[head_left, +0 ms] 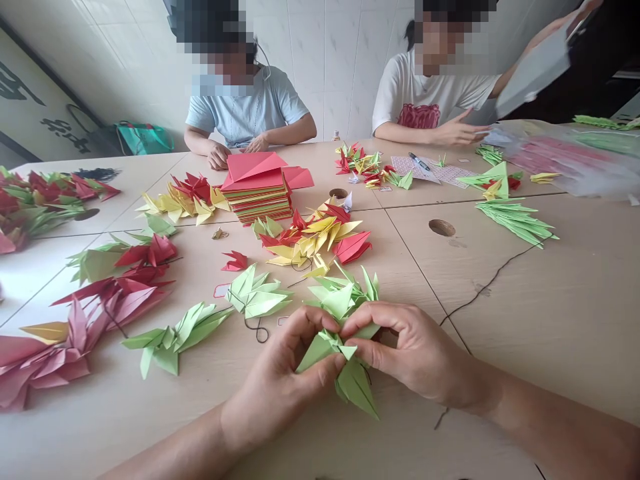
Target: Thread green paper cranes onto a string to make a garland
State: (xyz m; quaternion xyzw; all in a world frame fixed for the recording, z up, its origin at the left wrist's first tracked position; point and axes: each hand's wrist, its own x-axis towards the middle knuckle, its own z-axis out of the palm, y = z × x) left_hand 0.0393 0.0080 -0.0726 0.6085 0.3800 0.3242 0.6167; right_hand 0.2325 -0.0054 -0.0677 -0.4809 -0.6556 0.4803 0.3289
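Between my two hands is a green origami crane (327, 343), one of a cluster of green folded cranes over the table. My left hand (295, 373) pinches it from the left with thumb and fingers. From the right, my right hand (405, 347) pinches its folded paper, the thumb and index finger near the middle. More green cranes (345, 293) lie just beyond my fingertips. A dark string (480, 290) runs from behind my right hand toward a bundle of narrow green folded pieces (517, 219). To the left, strung green cranes (175, 337) lie on the table.
A stack of coloured paper (260, 203) stands mid-table, beside red and yellow cranes (320, 233). Pink and red cranes (80, 333) spread at left. Two people sit opposite; one in a white shirt (400, 93) holds up a clear sheet or bag. A round hole (442, 228) pierces the tabletop.
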